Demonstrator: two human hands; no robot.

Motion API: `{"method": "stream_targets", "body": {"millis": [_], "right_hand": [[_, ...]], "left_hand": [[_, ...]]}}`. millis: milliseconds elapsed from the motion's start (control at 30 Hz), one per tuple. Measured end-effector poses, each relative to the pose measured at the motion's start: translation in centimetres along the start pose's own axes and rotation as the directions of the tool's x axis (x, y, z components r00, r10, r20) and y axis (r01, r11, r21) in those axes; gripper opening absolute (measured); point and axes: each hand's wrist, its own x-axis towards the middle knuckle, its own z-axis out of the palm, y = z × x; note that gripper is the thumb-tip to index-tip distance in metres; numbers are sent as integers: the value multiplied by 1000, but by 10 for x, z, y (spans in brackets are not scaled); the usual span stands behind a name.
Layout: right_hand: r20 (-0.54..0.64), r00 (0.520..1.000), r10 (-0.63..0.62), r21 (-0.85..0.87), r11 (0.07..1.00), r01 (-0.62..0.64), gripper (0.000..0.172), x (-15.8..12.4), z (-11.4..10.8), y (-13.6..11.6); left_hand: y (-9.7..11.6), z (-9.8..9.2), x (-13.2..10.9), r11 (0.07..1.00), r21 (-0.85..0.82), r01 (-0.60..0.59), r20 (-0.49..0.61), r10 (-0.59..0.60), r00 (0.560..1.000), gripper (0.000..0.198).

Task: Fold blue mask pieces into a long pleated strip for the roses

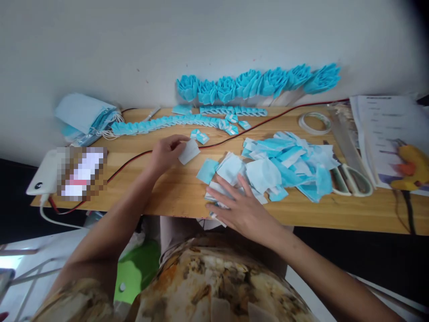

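Between the fingers of my left hand (167, 154) is a small white fabric square (189, 152), held just above the wooden table. My right hand (243, 210) lies flat with spread fingers on a loose pile of white and light-blue fabric squares (231, 167) near the front edge. To the right of that hand, a heap of blue and white fabric strips (291, 161) spreads out. Beyond my left hand lie a few small folded blue pieces (199, 136) and a long row of folded blue petals (167, 121).
Several blue fabric flowers (248, 84) line the wall. Face masks (85, 114) and a blurred phone (83, 174) lie left. Right are a tape roll (314, 123), scissors (357, 181), papers (378, 112) and a yellow glue gun (412, 165). A red-black cable (231, 137) crosses the table.
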Motion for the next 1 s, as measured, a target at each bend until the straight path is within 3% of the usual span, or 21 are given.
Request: {"method": "stream_targets", "body": {"millis": [133,333,500,600,700,800,900,1000], "right_hand": [[-50,996,73,-126,989,-79,29,11,4,27],[-144,956,254,-368,883,-290,29,-9,-28,81],[-262,809,526,-363,723,-588,30,-29,-47,113],[-237,731,640,-335,652,-680,38,-31,-51,121],[-154,694,703,-239,655,-717,47,-32,-53,124],[-124,721,682,-73,718,-692,55,-36,-58,123],[-274,770,576,-4,800,-600,53,-37,-62,119],[-414,800,435,-64,862,-503,49,-32,-61,110]], "left_hand": [[4,-2,-9,1000,-1,31,6,-31,999,36],[-2,-7,-15,998,-16,61,-2,-61,998,37],[-10,-7,-16,995,97,38,35,-41,999,38],[-8,-7,-18,969,245,-24,35,16,999,35],[-6,-7,-19,913,387,-131,89,105,990,34],[-7,-7,-21,863,465,-197,130,153,980,36],[-9,-5,-22,835,514,-198,113,163,980,35],[-6,-5,-25,823,530,-204,61,203,977,33]]}}
